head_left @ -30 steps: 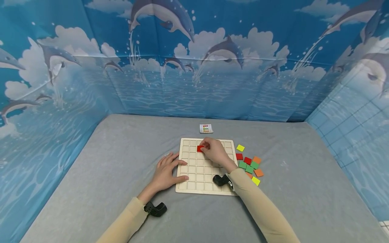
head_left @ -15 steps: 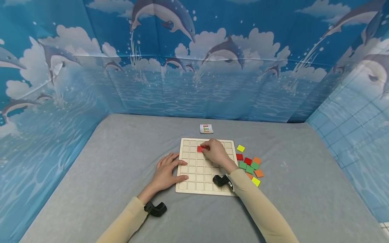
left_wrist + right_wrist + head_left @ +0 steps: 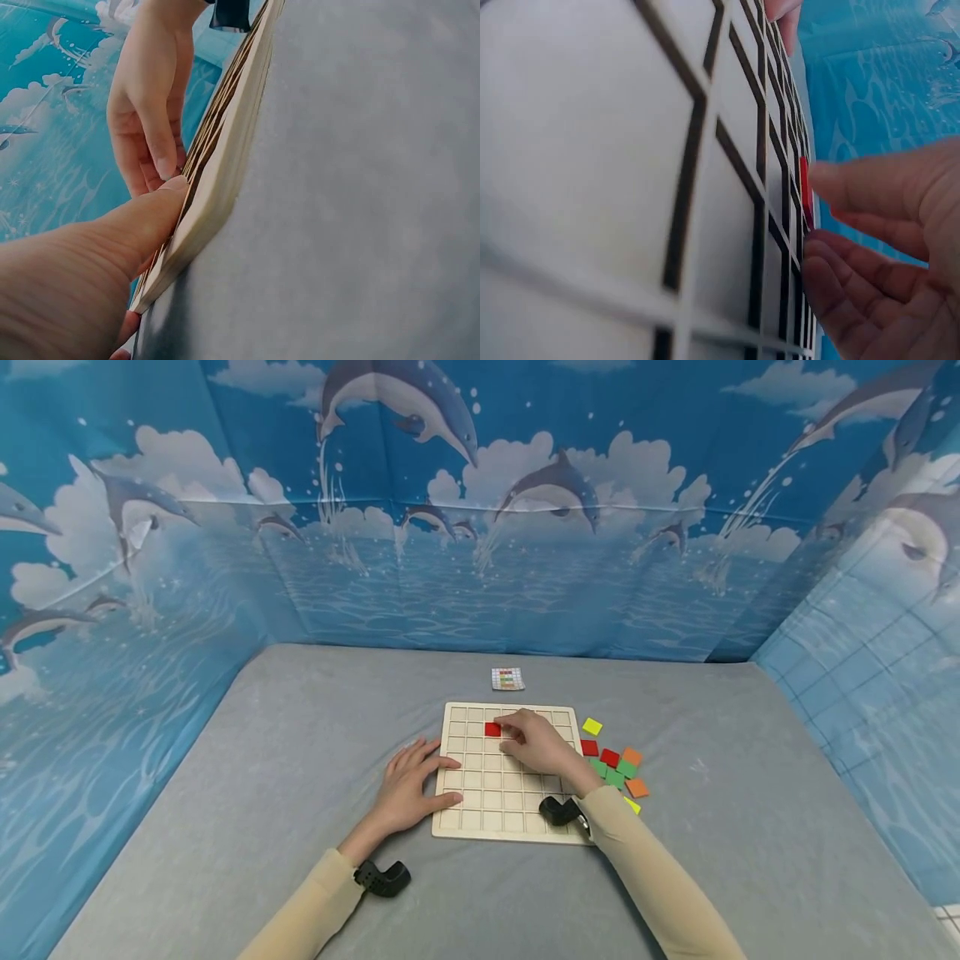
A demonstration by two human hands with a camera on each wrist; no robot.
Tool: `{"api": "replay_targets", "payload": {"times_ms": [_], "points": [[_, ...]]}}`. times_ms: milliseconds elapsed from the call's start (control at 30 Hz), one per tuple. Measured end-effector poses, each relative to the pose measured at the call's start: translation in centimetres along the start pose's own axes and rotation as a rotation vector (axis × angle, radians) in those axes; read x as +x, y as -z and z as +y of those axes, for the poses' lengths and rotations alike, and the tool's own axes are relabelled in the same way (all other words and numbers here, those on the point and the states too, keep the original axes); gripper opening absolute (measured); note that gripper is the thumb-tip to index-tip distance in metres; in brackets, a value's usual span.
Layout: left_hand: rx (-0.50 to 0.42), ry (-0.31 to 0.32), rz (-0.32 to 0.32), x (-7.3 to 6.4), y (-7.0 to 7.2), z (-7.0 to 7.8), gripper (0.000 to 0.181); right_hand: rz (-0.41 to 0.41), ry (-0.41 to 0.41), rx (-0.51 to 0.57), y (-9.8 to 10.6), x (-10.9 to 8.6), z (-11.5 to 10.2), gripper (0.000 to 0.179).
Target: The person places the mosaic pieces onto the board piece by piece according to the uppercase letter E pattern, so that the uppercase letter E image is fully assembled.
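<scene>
A pale wooden grid board (image 3: 480, 797) lies on the grey surface. One red square tile (image 3: 492, 729) sits in a cell near its far side, left of centre. My right hand (image 3: 536, 743) is just right of this tile. In the right wrist view one fingertip is at the red tile (image 3: 805, 184), while the other fingers are loosely bent and apart from it. My left hand (image 3: 405, 789) rests at the board's left edge with fingers spread. In the left wrist view its thumb (image 3: 154, 214) lies over the board's rim.
Loose tiles lie right of the board: a yellow tile (image 3: 592, 727), a red tile (image 3: 610, 758), a green tile (image 3: 615, 779), an orange tile (image 3: 637, 787) and several others. A small printed pattern card (image 3: 507, 679) lies beyond the board. A dolphin-print curtain (image 3: 480, 585) stands behind.
My right hand has let go of the red tile, its thumb and finger parting and the hand shifting slightly right and nearer. The tile stays in its cell. My left hand has not moved.
</scene>
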State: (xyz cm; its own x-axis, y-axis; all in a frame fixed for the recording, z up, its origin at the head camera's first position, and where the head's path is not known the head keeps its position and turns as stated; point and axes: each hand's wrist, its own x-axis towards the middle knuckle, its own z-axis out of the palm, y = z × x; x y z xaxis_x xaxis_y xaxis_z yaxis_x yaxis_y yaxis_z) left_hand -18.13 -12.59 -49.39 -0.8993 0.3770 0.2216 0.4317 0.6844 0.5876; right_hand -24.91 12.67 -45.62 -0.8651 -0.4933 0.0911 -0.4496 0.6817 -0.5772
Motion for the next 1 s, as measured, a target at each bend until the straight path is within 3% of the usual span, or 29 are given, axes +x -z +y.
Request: {"api": "replay_targets", "payload": {"times_ms": [167, 333, 767, 1000], "points": [[0.002, 0.000, -0.007, 0.0, 0.1, -0.1, 0.042, -0.055, 0.084, 0.058, 1.0, -1.4, 0.4, 0.037], [0.007, 0.001, -0.010, 0.0, 0.1, -0.2, 0.043, -0.051, 0.107, 0.069, 2.2, -2.6, 0.3, 0.032], [-0.001, -0.010, 0.004, 0.2, -0.1, -0.3, 0.042, 0.062, 0.085, 0.090, 4.0, -6.1, 2.6, 0.024], [-0.005, -0.002, -0.005, 0.1, 0.1, -0.3, 0.042, 0.131, 0.010, 0.089, 5.5, -7.4, 4.0, 0.023]]}}
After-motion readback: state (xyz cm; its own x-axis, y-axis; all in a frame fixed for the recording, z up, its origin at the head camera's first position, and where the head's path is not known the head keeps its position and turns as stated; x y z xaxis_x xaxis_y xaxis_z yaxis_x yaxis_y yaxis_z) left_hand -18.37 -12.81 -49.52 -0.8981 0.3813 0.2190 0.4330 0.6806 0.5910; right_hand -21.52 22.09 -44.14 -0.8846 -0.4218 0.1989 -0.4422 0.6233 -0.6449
